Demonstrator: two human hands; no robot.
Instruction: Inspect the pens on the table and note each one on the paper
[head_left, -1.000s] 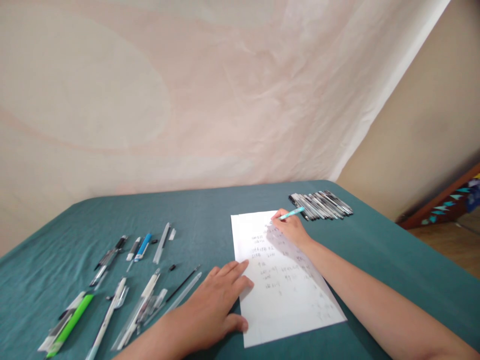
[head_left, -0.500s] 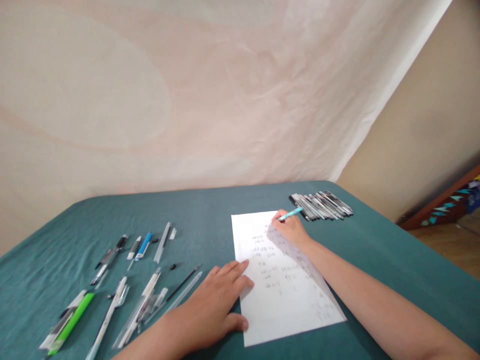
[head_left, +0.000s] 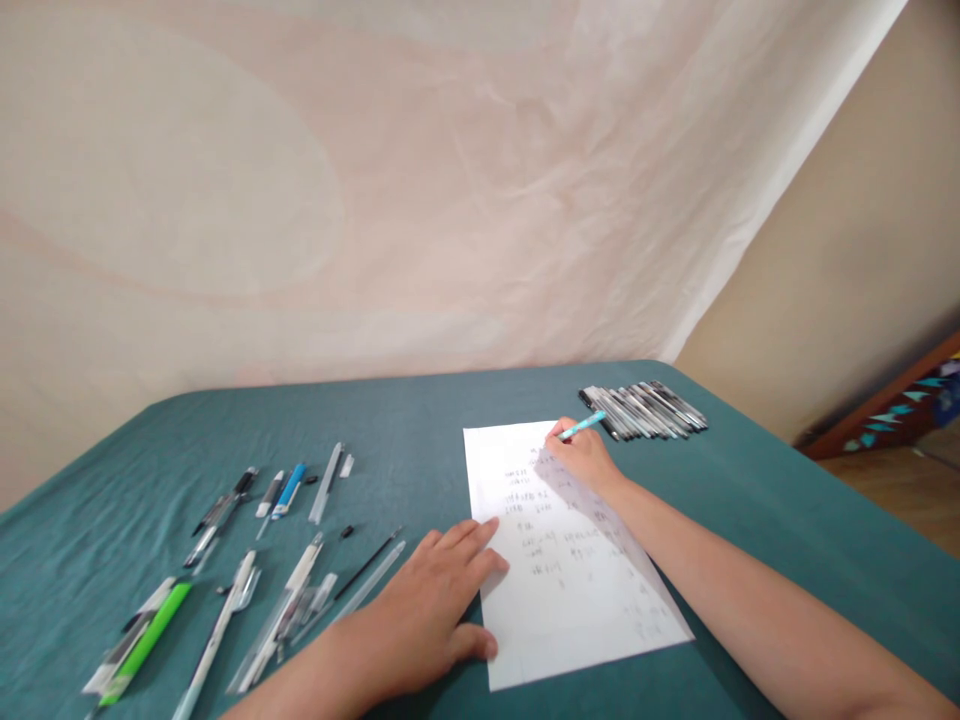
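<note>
A white sheet of paper [head_left: 525,640] with lines of handwriting lies on the green-covered table [head_left: 420,420]. My right hand [head_left: 581,455] rests on its far right part, closed round a light-blue pen [head_left: 583,426]. The pen slants up to the right, and its tip is hidden behind my fingers. Spread over the paper's left edge, my left hand [head_left: 442,600] has its fingertips and thumb on the sheet and holds nothing. Close to the left forearm lie a thin black refill [head_left: 367,562] and a clear pen barrel [head_left: 369,580].
A row of several pens [head_left: 645,410] lies at the back right, just beyond my right hand. Loose pen parts cover the left side, including a green barrel [head_left: 146,645], a blue piece [head_left: 289,490] and a small black cap [head_left: 346,531]. A pale cloth [head_left: 450,200] hangs behind the table.
The pen and my right hand have shifted very slightly to the right. My left hand stays in place on the paper.
</note>
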